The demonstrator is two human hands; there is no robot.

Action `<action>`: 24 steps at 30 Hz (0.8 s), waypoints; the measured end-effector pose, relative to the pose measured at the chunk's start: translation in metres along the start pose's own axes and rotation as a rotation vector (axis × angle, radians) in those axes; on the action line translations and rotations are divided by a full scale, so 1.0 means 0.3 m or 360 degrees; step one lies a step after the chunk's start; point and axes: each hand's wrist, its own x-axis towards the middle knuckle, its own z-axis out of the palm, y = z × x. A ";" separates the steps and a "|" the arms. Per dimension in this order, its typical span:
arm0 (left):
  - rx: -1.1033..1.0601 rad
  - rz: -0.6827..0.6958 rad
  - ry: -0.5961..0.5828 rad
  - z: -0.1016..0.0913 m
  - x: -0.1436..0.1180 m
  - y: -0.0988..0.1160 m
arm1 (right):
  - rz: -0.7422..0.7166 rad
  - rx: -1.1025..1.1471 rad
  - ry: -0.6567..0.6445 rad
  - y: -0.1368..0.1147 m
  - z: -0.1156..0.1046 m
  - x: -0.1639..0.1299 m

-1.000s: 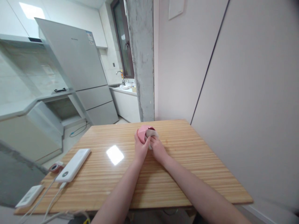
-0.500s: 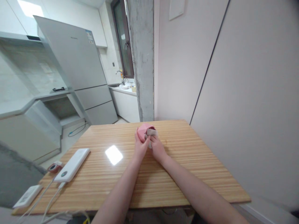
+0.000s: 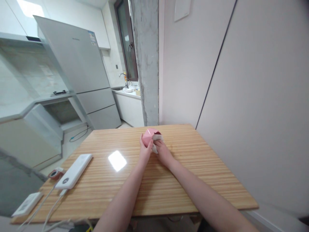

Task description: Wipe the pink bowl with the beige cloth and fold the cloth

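Observation:
A small pink object (image 3: 147, 136) with a dark red inside is held a little above the far middle of the wooden table (image 3: 193, 174). My left hand (image 3: 145, 151) grips its left side. My right hand (image 3: 162, 151) presses a pale cloth-like piece (image 3: 156, 138) against the pink object's right side. What the pale piece is cannot be made out. Both forearms reach out from the near edge of the table.
A white power bank (image 3: 74, 170) with cables lies at the table's left. Beside it sit a small red round item (image 3: 53, 174) and a flat white device (image 3: 27, 203). A wall runs along the right, a concrete pillar (image 3: 147, 61) and a fridge (image 3: 79, 71) stand behind.
The pale piece in my right hand has shifted slightly against the pink object. Both hands stay in nearly the same spot.

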 end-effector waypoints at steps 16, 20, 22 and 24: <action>-0.0005 0.0117 -0.0262 0.004 -0.017 0.000 | 0.0098 0.0035 0.0112 0.019 -0.019 -0.008; 0.0131 0.0173 0.0019 -0.002 -0.003 -0.003 | -0.0029 0.0216 0.0031 0.009 -0.016 0.002; 0.0332 0.0175 0.0014 -0.049 0.014 0.025 | -0.0073 0.0187 -0.0059 0.018 -0.013 0.009; 0.0509 0.0187 -0.0054 -0.085 0.023 0.049 | -0.0074 0.0074 -0.0133 0.029 -0.009 0.011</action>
